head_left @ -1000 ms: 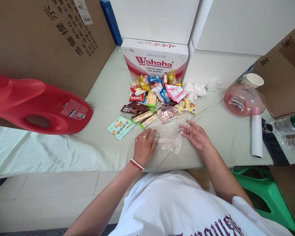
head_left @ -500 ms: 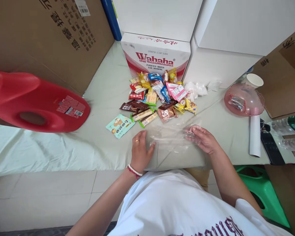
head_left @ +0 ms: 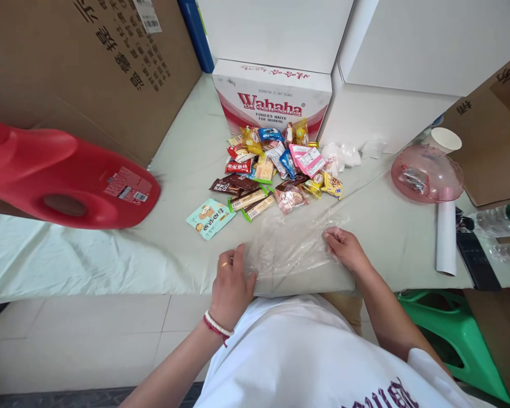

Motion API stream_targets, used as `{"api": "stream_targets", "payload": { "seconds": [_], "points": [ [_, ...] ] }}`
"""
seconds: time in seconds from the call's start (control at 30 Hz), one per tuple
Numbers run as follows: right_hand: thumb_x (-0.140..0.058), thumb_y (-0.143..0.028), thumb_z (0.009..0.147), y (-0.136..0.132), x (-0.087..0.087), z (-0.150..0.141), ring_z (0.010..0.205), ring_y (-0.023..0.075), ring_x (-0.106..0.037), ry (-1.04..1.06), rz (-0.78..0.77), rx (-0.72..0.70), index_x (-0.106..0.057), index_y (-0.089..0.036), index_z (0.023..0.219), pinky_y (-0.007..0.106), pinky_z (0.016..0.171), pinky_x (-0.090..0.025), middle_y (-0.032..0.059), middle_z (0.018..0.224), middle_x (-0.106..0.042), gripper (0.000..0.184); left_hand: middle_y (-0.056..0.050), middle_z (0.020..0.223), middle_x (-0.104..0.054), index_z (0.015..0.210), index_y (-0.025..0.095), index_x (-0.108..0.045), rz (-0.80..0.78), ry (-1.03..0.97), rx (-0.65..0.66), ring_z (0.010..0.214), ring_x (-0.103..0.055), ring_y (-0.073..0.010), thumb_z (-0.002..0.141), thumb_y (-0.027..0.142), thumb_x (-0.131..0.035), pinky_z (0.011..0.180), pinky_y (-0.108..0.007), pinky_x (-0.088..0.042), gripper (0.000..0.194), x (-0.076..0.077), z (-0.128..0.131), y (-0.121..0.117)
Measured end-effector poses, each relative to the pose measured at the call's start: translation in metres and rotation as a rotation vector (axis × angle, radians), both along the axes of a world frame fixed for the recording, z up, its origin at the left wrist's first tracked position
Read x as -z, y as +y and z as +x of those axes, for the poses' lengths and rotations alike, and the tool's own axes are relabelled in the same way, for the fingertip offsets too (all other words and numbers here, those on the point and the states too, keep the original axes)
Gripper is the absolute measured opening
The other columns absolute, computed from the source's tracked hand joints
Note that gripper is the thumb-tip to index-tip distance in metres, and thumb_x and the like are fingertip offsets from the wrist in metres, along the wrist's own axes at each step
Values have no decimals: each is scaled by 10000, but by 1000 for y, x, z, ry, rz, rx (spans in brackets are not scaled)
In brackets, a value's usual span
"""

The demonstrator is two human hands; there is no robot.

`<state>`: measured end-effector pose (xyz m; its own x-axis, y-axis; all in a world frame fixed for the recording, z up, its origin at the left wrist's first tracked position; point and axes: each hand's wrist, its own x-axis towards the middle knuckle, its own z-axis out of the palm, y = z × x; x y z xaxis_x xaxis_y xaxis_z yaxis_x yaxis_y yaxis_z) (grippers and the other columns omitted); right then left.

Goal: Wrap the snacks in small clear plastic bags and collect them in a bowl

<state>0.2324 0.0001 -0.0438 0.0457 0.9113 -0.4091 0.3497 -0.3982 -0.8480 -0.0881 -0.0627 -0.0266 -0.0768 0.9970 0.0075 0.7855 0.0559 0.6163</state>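
A clear plastic bag (head_left: 291,243) lies spread flat on the cloth-covered table between my hands. My right hand (head_left: 345,247) is closed, pinching the bag's right side between thumb and fingers. At the bag's left edge rests my left hand (head_left: 233,281), its thumb and forefinger apart, touching or almost touching the film. Just beyond the bag is a pile of wrapped snacks, among them a brown packet (head_left: 289,198), a green-ended wafer bar (head_left: 259,207) and a pink packet (head_left: 306,160). A mint-green sachet (head_left: 210,218) lies left of the pile.
Behind the snacks stands a Wahaha water carton (head_left: 274,102). A big red jug (head_left: 72,181) is at the left, before a brown cardboard box (head_left: 89,73). On the right are a pink bowl (head_left: 446,175), a white roll (head_left: 446,241), a paper cup (head_left: 444,139) and bottles (head_left: 495,220).
The bag has been opened out wider and flatter. My left hand has shifted left and nearer to me; my right hand has closed on the bag and moved slightly right and down.
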Motion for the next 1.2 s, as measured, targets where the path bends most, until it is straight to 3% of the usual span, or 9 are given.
{"api": "stream_targets", "payload": {
  "seconds": [0.13,0.23,0.43,0.63,0.77,0.9,1.0,1.1,1.2],
  "points": [
    [-570,-503,916,0,4,-3,453,125,-460,-89,34,-65,-632,-227,913,278,513,-370,-52,579,-579,282,-56,1460,-584,1400,438,-570,279,246,629,1403,-492,-300,902,46,-528,1204,-573,-310,635,-10,3,1],
    [-584,-514,904,2,2,-2,492,134,-457,-115,72,-92,-647,-222,938,281,530,-364,-46,597,-574,301,-49,1568,-506,1491,396,-489,198,159,984,1360,-551,-241,947,99,-467,1148,-455,-432,620,-22,10,30],
    [-731,-494,801,-2,-3,7,631,132,-501,-92,164,-148,-641,-215,1136,267,618,-405,-45,736,-594,446,-100,1593,-474,1404,256,-597,-105,409,719,1267,-602,-286,1059,401,-318,998,-467,-549,467,-24,30,82],
    [-720,-501,763,-19,-1,61,651,144,-560,-139,156,21,-639,-185,1157,283,630,-457,-8,791,-649,512,-112,1702,-268,1589,272,-373,-125,573,691,1361,-513,-327,981,557,-502,932,-443,-569,684,-11,27,65],
    [-636,-518,877,-25,-25,57,704,185,-621,-431,292,182,-679,-180,1089,343,696,-526,58,856,-699,401,-124,1709,-243,1612,253,-330,-159,567,657,1391,-473,-351,897,673,-577,911,-440,-575,865,-12,29,54],
    [-583,-384,983,-37,-46,10,1252,278,-591,-514,609,-412,-687,-221,1263,477,1080,-480,136,1342,-657,340,-115,1704,-260,1605,280,-346,-122,563,636,1364,-504,-333,934,668,-517,861,-412,-580,793,-13,31,53],
    [-602,-305,979,-58,-40,2,1495,293,-381,-499,557,-862,-643,-237,1383,519,1214,-363,110,1558,-507,411,-126,1689,-295,1593,283,-375,-50,549,579,1311,-554,-313,994,574,-466,842,-394,-571,672,-6,24,51],
    [-593,-305,989,-74,-37,30,1516,279,-362,-457,403,-908,-596,-230,1443,502,1221,-368,115,1601,-455,460,-137,1638,-398,1551,225,-464,17,541,525,1194,-609,-317,1020,483,-441,890,-432,-541,590,9,13,42],
    [-552,-370,1014,-59,-49,60,1373,253,-545,-340,277,-885,-704,-240,1285,441,1145,-463,107,1460,-605,337,-102,1627,-424,1506,245,-533,99,522,446,1276,-556,-366,1022,453,-440,1025,-534,-450,535,20,8,32]
  ]
}}
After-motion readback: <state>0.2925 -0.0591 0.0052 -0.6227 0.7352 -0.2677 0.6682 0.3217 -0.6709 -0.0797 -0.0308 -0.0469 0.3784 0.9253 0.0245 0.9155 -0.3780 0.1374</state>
